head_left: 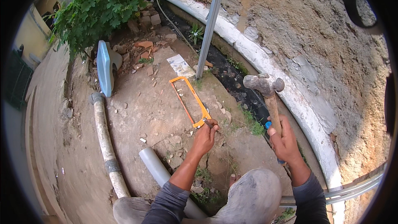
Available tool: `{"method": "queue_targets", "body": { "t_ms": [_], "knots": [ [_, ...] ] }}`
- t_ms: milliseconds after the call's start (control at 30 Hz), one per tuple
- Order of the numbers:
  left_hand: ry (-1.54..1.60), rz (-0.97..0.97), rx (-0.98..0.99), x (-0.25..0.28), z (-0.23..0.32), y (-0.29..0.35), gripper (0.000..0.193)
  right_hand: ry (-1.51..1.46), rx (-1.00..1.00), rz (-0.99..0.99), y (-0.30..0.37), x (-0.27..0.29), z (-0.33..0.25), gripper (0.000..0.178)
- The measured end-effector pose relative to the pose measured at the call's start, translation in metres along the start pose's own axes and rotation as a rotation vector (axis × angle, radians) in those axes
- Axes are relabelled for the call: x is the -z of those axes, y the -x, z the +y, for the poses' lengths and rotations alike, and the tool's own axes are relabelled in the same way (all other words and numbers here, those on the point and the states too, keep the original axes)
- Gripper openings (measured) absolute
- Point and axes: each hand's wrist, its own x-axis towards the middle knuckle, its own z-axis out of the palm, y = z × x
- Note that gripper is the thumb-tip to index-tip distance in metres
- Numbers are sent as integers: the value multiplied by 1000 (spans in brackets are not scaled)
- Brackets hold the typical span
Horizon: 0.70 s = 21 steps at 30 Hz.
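My right hand (286, 141) is wrapped round the wooden handle of a hammer (265, 84), raised with its worn metal head up. A small blue round thing (268, 125) shows beside the thumb; I cannot tell whether it is held. My left hand (205, 137) is closed, fingers pinched on a short dark metal piece (207, 122) whose kind is unclear. Just beyond those fingers is an orange hacksaw (192, 95), its handle end close to them. A grey plastic pipe (155, 166) runs under my left forearm.
An old pipe (105, 141) and a light-blue basin-like piece (105, 68) are at left. A metal post (211, 25) stands ahead beside a dark drain channel (228, 72). A rough wall (298, 29) rises at right, a leafy plant (97, 8) far left, with broken bricks (145, 45) near it.
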Motion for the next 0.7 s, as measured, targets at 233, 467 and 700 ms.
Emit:
{"method": "queue_targets", "body": {
  "t_ms": [233,467,700],
  "knots": [
    [-141,-24,-162,-8,4,27,18,368,188,-190,8,6,-57,43],
    [-193,10,-151,-11,4,22,19,541,352,-143,11,7,-103,53],
    [-173,-25,-186,-25,-4,20,18,808,387,-275,11,5,-110,57]
  ]
}}
